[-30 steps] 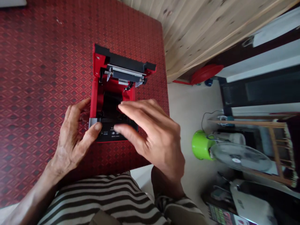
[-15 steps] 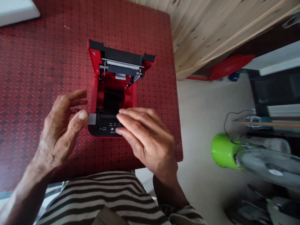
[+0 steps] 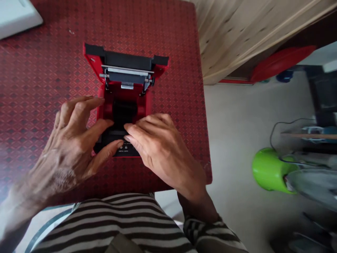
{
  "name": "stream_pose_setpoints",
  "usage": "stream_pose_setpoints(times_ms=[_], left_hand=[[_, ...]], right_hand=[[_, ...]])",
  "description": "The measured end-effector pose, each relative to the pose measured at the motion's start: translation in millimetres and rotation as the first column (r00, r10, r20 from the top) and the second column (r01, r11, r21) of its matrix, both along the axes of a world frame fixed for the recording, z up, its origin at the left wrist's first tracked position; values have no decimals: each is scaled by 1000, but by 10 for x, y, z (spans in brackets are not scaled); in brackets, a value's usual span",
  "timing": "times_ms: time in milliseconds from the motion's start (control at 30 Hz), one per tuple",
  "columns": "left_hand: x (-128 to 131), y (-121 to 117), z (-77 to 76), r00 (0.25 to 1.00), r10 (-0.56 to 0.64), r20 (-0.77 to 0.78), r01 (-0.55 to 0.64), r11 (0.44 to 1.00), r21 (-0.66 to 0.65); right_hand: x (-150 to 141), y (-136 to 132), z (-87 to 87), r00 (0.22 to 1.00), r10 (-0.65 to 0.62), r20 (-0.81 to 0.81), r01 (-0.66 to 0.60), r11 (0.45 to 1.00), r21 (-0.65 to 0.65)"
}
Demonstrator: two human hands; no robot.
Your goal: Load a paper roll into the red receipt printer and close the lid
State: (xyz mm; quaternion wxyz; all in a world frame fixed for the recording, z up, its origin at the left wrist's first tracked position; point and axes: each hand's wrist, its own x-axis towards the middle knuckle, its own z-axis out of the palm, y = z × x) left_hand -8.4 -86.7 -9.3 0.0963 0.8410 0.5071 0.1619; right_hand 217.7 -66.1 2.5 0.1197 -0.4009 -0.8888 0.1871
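Note:
A red and black thermal printer (image 3: pixel 123 151) sits on the table with its lid (image 3: pixel 126 60) raised and tilted back. A dark roller and metal bar show under the lid, and the paper compartment (image 3: pixel 124 109) is a dark hollow. My left hand (image 3: pixel 76 137) spreads over the printer's left side, thumb by the black front panel and forefinger at the compartment's front edge. My right hand (image 3: pixel 160 151) has its thumb on the panel and fingertips at the inner lip, closed around that edge. Both hands hide parts of the panel.
The printer stands on a red patterned table (image 3: pixel 52 70). A white object (image 3: pixel 18 17) lies at the far left corner. Right of the table are a wooden wall (image 3: pixel 237 38), a green bucket (image 3: pixel 268 170) and a blurred fan (image 3: pixel 316 186) on the floor.
My left hand has come in from the left, its thumb and forefinger now over the panel. My right hand stays at the panel's right part. The view has shifted slightly.

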Motion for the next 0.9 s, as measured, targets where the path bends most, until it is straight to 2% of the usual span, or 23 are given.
stream_pose_setpoints(times_ms=[200, 333, 467, 567, 700, 800, 900], left_hand=[[39, 105, 30, 994, -53, 96, 54, 999, -1], [56, 149, 45, 990, -45, 135, 49, 998, -32], [56, 172, 65, 986, -18, 166, 29, 998, -64], [54, 186, 84, 980, 17, 199, -2, 997, -73], [59, 212, 98, 982, 1, 190, 11, 998, -62], [81, 228, 96, 983, -5, 183, 14, 999, -46], [112, 222, 110, 974, 25, 225, -15, 999, -44]], right_hand=[[45, 47, -32, 993, 4, -114, -6, 1000, -9], [56, 103, -46, 991, -7, -136, 3, 1000, -31], [52, 203, -27, 989, -7, -146, -11, 993, -117], [28, 293, 20, 994, 19, -106, -39, 981, -192], [-17, 385, 71, 997, 75, -15, -76, 969, -233], [-35, 391, 63, 998, 53, -13, -55, 976, -209], [-12, 329, 48, 995, -24, -98, 10, 990, -144]])
